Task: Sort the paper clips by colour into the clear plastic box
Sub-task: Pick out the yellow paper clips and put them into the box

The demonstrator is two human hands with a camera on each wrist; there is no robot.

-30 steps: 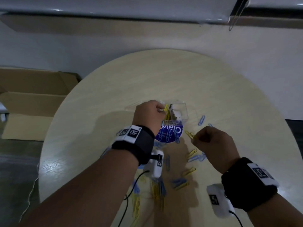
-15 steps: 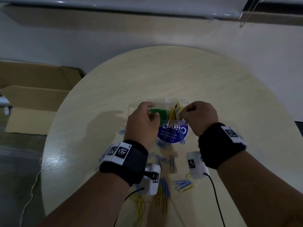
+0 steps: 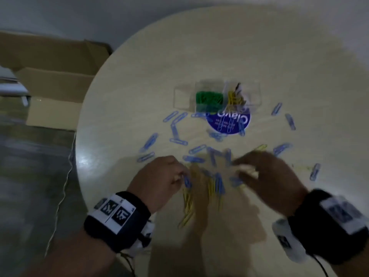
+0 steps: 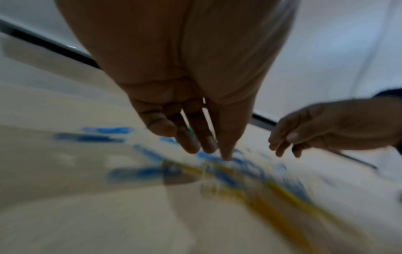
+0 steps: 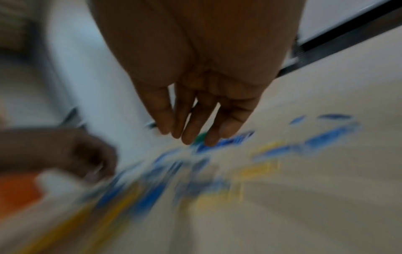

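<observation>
Dozens of clips are lying loose on the pale round bench, mostly blue with some yellow, thickest in a pile at the near edge. Beyond them the box is sitting near the bench's middle. One compartment is holding green clips, the next yellow clips, and the left one is looking bare. So green is appearing done, yellow is partly done, and no blue can be seen boxed yet; most of the sorting is seeming still to be ahead.

Both hands are hovering over the near pile. The left hand is reaching down with fingers fairly straight and close together, one tip meeting the clips; no grip is showing. The right hand is spreading relaxed fingers, holding nothing.

A round blue label is lying just before the box, reading roughly "Clavo", upside down; its smaller print is too blurred to read. Cardboard is lying on the floor to the left.
</observation>
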